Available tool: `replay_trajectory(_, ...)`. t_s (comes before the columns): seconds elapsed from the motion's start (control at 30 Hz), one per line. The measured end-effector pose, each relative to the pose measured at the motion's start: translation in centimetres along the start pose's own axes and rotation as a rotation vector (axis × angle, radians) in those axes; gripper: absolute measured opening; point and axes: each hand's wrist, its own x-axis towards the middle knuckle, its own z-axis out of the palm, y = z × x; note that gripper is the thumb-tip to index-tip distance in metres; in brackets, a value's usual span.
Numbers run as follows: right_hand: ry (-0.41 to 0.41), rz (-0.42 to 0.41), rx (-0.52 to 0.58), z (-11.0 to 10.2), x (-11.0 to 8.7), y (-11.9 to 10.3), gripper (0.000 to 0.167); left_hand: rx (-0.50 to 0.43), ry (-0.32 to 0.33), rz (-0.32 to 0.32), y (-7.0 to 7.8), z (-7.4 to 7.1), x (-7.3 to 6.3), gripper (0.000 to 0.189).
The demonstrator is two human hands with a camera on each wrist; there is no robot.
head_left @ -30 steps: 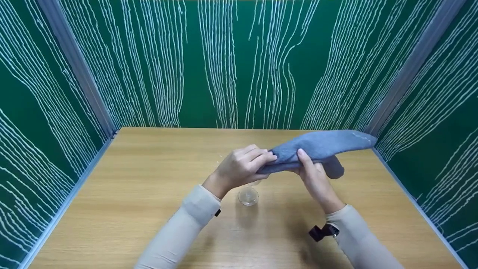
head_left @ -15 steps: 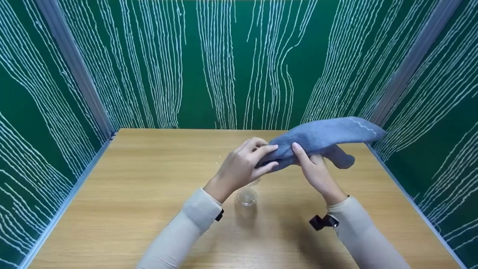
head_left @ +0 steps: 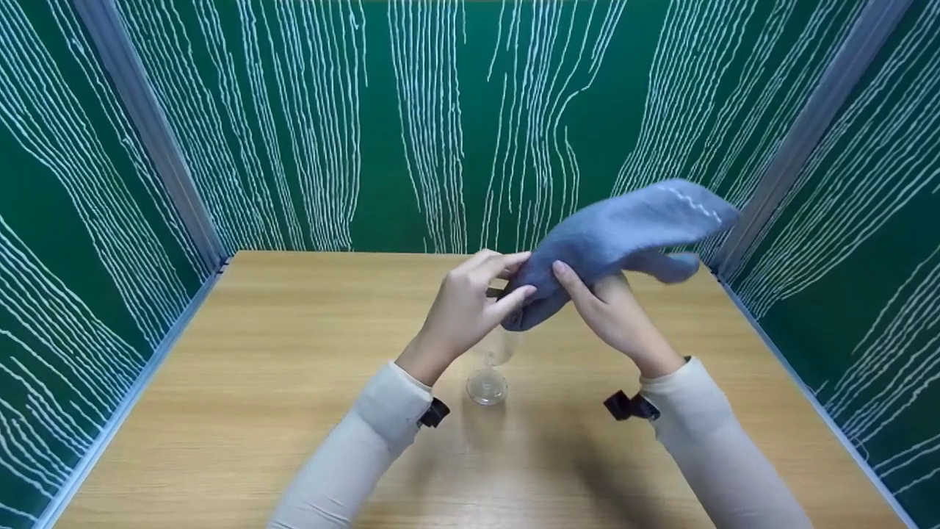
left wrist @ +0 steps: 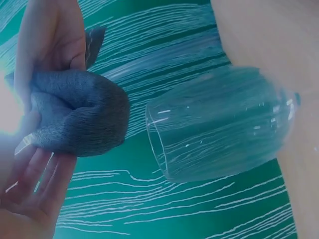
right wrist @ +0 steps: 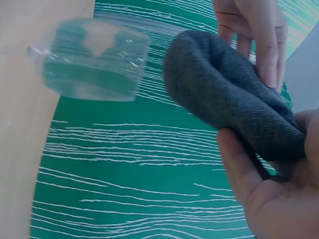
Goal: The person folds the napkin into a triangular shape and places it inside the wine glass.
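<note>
My right hand (head_left: 617, 316) grips a folded blue-grey cloth (head_left: 609, 235), thumb on the near side and fingers behind it. The cloth's rounded, bunched end points down and left; two loose ends, one with a wavy white line, stick out to the upper right. At the bunched end is my left hand (head_left: 463, 301), its thumb and fingers fairly straight and touching the fabric. A clear stemmed glass (left wrist: 224, 129) stands upright on the table, mouth up, below the cloth. In the head view the left hand and cloth hide its upper part.
The wooden table (head_left: 294, 441) carries only the glass's round foot (head_left: 487, 386) near its middle. Green panels (head_left: 294, 147) with white wavy lines enclose the table at the back and sides. Black camera mounts (head_left: 433, 413) sit at both wrists.
Both hands have raised and tilted the cloth, so its loose ends swing up and its bunched end points lower. My left fingers have loosened from gripping it. More of the glass shows.
</note>
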Motion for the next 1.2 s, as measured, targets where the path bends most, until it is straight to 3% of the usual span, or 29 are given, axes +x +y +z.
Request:
replay_trajectory(0.2,-0.010,-0.047,-0.053,0.1,1.1,-0.9,0.040,-0.056,0.043,-0.044,-0.4,0.0,-0.2,0.037)
replay_trajectory(0.6,-0.095,-0.025,-0.063,0.9,2.5,-1.2,0.052,-0.105,0.143,-0.093,-1.9,0.3,-0.7,0.031)
replay_trajectory(1.2,-0.173,0.037,-0.026,2.5,3.7,-0.4,0.058,-0.117,0.168,-0.180,-3.5,0.3,-1.5,0.031)
